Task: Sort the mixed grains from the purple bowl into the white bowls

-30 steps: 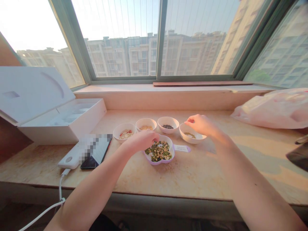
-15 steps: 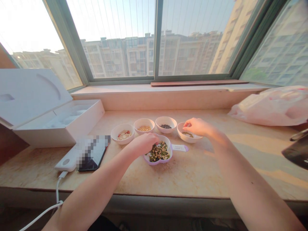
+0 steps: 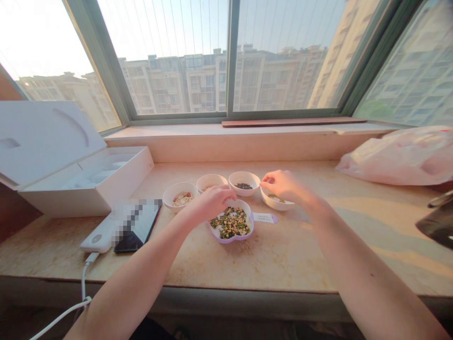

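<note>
My left hand (image 3: 215,200) is over the back edge of a purple-rimmed, scallop-shaped dish (image 3: 231,240) that holds mixed green, dark and tan beans (image 3: 233,223). Its fingers curl downward in a pinch, and anything between them is too small to make out. My right hand (image 3: 281,184) hovers above a white bowl (image 3: 279,205) with a few greenish beans in it. Thumb and fingertips are pressed together near that bowl's left rim; what they hold, if anything, is hidden. Beside it stands a white bowl of black beans (image 3: 243,186).
Two more white bowls, one with pale and reddish pieces (image 3: 183,198) and one partly hidden (image 3: 211,179), stand left. A labelled purple handle (image 3: 265,217) points right. Farther left are a phone (image 3: 132,238), power bank (image 3: 96,240) and open white box (image 3: 106,182); a plastic bag (image 3: 399,158) lies right.
My left hand has lifted up and back from the beans toward the dish's rear edge. My right hand has shifted slightly left and up, to the bowl's left rim.
</note>
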### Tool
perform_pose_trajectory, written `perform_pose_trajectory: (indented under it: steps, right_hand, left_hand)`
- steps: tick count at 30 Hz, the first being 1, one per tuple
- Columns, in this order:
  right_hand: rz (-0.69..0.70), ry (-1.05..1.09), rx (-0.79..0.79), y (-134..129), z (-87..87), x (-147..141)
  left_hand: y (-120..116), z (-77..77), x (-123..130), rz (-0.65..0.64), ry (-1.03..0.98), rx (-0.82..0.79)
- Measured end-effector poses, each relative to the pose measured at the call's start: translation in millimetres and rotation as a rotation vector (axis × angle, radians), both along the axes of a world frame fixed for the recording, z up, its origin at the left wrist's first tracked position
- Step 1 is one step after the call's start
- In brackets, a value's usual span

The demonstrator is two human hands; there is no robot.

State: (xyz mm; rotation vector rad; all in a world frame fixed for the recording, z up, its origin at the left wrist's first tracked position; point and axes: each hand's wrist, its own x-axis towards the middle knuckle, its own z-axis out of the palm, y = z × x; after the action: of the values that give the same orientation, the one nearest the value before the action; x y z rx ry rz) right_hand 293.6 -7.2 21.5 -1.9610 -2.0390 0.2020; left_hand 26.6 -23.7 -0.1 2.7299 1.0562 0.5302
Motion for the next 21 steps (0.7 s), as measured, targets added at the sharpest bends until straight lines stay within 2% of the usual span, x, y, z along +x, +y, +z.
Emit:
perform_pose_trajectory:
  steps: [3, 6, 11, 15, 21]
  right_hand:
    - [0.182, 0.097, 0.07, -12.2, -1.6, -17.2]
    - [0.362, 0.159, 0.076, -23.0, -7.8, -39.5]
    - [0.609, 0.142, -0.002, -32.8, -24.4, -75.5]
    - [0.69, 0.042, 0.0, -35.8, -30.9, -84.6]
    - [0.649, -0.077, 0.031, -30.8, -28.7, -76.4]
  left_hand:
    - [11.1, 3.1, -8.3, 0.059, -0.15, 0.057]
    - [22.2, 3.4, -17.4, 0.199, -0.268, 0.098]
    - [33.4, -0.2, -27.9, 0.336, -0.276, 0.106]
    - [39.6, -5.3, -31.5, 0.365, -0.176, 0.099]
    - [43.4, -10.5, -31.4, 0.406, -0.118, 0.054]
